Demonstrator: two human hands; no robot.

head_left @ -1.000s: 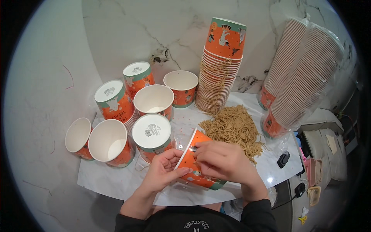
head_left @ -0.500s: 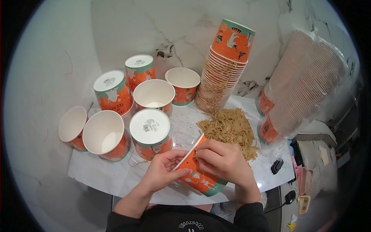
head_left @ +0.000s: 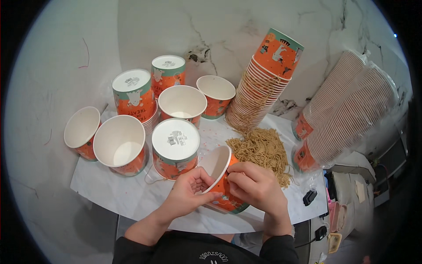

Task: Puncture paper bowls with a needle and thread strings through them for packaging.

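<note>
Left hand [head_left: 193, 189] clamps orange cup [head_left: 225, 189] at rim; right hand [head_left: 257, 185] has fingers pinched together at its wall. Tan cord heap [head_left: 261, 152] sits behind-right of cup; upturned tub [head_left: 176, 141] crowds its left.

Head camera: the left of two worn on the person's head, upright and unmirrored, looking down from the person's own side.
Worktop [head_left: 110, 189]: seen from above at a slant, its front edge bowed by the wide fisheye lens.
Left grip [head_left: 187, 193] and right grip [head_left: 259, 187]: close to the camera, below the view's middle.
Shirt [head_left: 211, 246]: nearest, cut off by the bottom edge.
Wall [head_left: 246, 26]: behind the worktop, farther off, along the top.
Wrapped cups [head_left: 351, 119]: leaning outward at the right, toward the dark round rim.
</note>
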